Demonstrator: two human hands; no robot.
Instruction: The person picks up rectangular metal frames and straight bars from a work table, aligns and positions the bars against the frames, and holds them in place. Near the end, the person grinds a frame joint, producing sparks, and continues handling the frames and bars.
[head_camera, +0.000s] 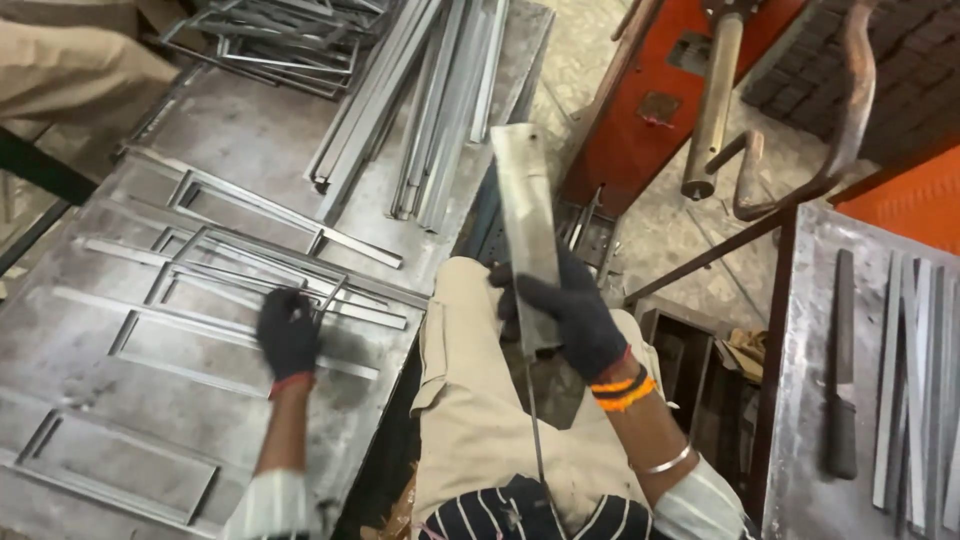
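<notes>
The right hand (570, 312), in a dark glove with an orange cuff, has its fingers (545, 297) closed around a flat grey metal plate (524, 205), gripping it near the lower end; the plate stands almost upright over the lap, its free end pointing toward twelve o'clock; a thin metal rod (535, 420) runs down from under the hand toward six o'clock. The left hand (288, 335), gloved the same way, rests at nine o'clock on the steel table (120, 470); its fingers (300, 310) are curled onto a bent metal strip frame (340, 300), one of several rectangular frames (200, 255) lying flat there. At eleven o'clock a heap of long metal strips (420, 120) lies on the table; at three o'clock a second table (810, 440) carries more flat bars (915, 380) and a dark file-like tool (842, 370); an orange machine (650, 90) stands at one o'clock.
</notes>
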